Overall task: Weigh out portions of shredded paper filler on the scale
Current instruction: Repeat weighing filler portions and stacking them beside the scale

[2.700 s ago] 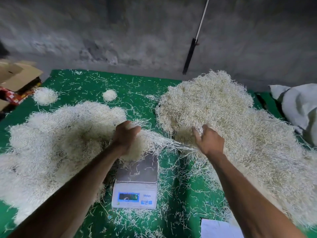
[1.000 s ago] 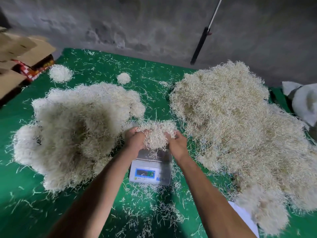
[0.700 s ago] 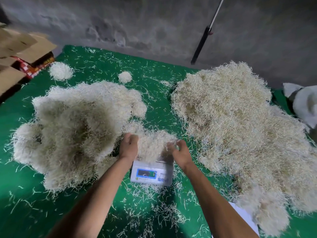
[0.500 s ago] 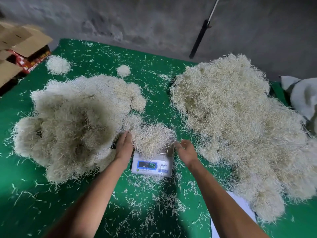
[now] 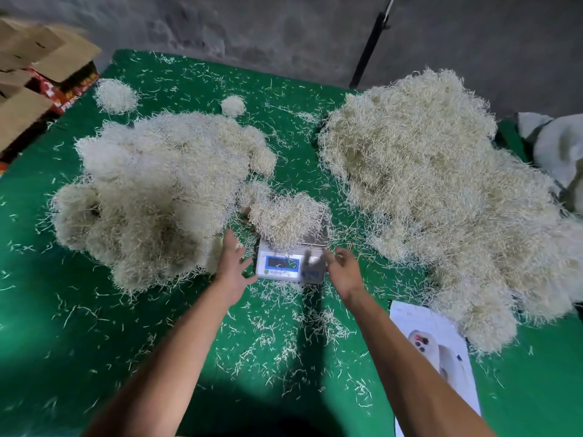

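A green mat point(image 5: 79, 310) carries everything, strewn with loose paper strands, thickest along its near middle. The right heap point(image 5: 441, 190) of shredded paper is the biggest thing on it, running from the far edge down the right side almost to the near right corner. The left heap point(image 5: 151, 197), paler and somewhat smaller, fills the left half between the left edge and the middle. Brown cartons point(image 5: 34, 77) stand off the far left corner, and a white sack point(image 5: 558, 146) lies past the right edge. A printed sheet point(image 5: 441, 348) lies at the near right, just beside the foot of the right heap.

The scale point(image 5: 290, 263) sits in the middle of the mat between the two heaps, its lit display facing the near edge. On its pan lies the portion point(image 5: 287, 220) of filler, a loose mound that hides most of the pan and touches the fringe of the left heap.

The left hand point(image 5: 233, 263) hovers just left of the scale, fingers straight and spread, holding nothing. The right hand point(image 5: 342, 268) is at the scale's right front corner, fingers loosely spread and blurred, also holding nothing. Two small tufts point(image 5: 116, 95) lie near the far left corner.
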`<state>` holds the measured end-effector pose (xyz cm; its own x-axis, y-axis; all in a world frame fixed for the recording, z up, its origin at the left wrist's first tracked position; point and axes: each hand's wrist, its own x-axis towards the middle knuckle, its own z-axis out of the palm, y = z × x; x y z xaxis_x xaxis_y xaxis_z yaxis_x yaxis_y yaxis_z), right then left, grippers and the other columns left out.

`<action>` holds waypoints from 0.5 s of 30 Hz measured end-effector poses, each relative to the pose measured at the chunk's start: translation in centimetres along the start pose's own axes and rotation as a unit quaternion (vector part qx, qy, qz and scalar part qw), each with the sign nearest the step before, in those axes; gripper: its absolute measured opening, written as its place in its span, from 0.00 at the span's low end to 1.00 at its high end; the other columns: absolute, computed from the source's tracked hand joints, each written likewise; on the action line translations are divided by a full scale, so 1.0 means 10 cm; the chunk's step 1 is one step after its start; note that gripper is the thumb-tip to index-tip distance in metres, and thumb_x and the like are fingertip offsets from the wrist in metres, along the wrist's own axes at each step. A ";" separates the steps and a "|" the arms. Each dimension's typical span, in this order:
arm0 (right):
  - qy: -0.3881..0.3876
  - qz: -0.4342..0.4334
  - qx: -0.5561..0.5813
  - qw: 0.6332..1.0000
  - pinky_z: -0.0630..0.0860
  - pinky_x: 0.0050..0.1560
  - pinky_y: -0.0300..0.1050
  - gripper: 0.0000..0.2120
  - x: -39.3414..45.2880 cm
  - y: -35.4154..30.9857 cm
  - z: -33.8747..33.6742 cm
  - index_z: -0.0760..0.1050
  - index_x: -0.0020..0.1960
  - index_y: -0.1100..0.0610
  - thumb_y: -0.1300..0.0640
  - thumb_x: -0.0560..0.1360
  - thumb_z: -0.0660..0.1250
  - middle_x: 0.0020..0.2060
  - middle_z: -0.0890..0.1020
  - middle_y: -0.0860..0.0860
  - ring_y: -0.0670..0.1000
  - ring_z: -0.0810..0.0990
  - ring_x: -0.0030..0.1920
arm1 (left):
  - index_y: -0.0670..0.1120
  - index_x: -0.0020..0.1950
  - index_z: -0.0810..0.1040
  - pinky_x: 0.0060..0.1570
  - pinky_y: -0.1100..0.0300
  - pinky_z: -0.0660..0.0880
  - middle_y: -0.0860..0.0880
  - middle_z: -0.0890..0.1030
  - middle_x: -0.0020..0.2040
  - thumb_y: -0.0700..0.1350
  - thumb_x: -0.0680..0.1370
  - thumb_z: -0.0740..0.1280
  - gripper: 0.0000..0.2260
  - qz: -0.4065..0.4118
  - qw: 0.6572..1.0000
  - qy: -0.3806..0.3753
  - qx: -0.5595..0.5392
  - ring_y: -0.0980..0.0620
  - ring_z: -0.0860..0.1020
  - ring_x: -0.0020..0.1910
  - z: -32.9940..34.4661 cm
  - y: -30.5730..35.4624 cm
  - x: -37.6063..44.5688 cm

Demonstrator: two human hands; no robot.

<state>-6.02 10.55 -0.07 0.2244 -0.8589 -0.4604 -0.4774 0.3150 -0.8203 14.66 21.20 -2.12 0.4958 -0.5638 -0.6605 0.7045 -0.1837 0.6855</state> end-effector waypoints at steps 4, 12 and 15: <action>0.015 0.001 0.009 1.000 0.71 0.72 0.59 0.24 -0.03 0.00 0.00 0.64 0.75 0.58 0.51 0.83 0.64 0.67 0.77 0.58 0.55 0.79 0.62 | 0.57 0.80 0.61 0.63 0.28 0.68 0.45 0.66 0.78 0.75 0.75 0.56 0.37 -0.009 1.000 -0.006 0.003 0.39 0.70 0.72 -0.03 0.01 -0.05; 0.028 -0.003 0.029 0.999 0.71 0.71 0.59 0.24 0.05 -0.11 0.05 0.64 0.76 0.59 0.52 0.83 0.63 0.67 0.76 0.57 0.55 0.79 0.61 | 0.54 0.81 0.60 0.62 0.28 0.69 0.44 0.64 0.79 0.71 0.79 0.55 0.35 -0.016 0.999 -0.012 0.031 0.40 0.71 0.72 0.04 0.11 -0.07; 0.027 0.000 0.036 0.999 0.75 0.68 0.58 0.22 0.19 -0.15 0.09 0.65 0.75 0.58 0.52 0.83 0.63 0.64 0.78 0.55 0.52 0.79 0.58 | 0.55 0.81 0.59 0.61 0.27 0.70 0.44 0.62 0.80 0.71 0.78 0.58 0.35 -0.020 0.999 -0.019 0.043 0.39 0.69 0.73 0.12 0.16 -0.04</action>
<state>-4.09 8.79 -0.05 0.1775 -0.8782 -0.4441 -0.4152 0.3423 -0.8429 15.03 20.19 -0.39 0.4468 -0.5846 -0.6772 0.6768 -0.2741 0.6832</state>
